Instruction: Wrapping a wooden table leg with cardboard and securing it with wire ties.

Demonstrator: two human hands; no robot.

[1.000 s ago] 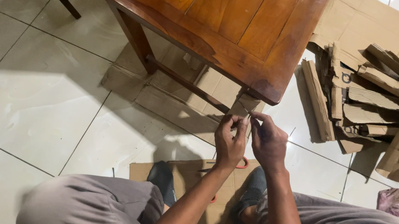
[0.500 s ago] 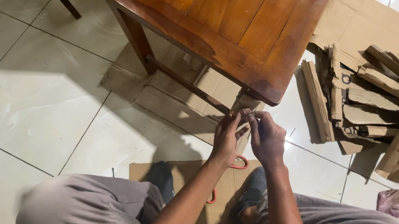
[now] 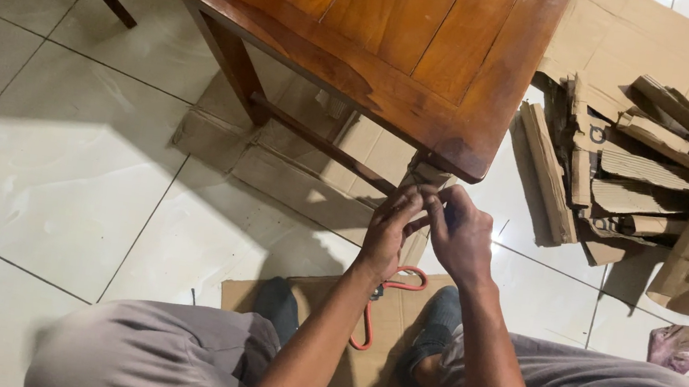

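Observation:
My left hand and my right hand meet just below the near corner of a brown wooden table. Between their fingertips they pinch a small strip of cardboard that rises toward the table corner. Most of the strip is hidden by my fingers. Red-handled scissors lie on a flat cardboard sheet on the floor between my knees, partly under my left forearm.
A flattened cardboard box lies under the table on white floor tiles. A heap of torn cardboard strips lies to the right. A crumpled pinkish cloth sits at the far right. My dark shoe rests on the sheet.
Both hands have risen slightly toward the table corner and closed together on the strip. More of the red scissors shows below my left wrist.

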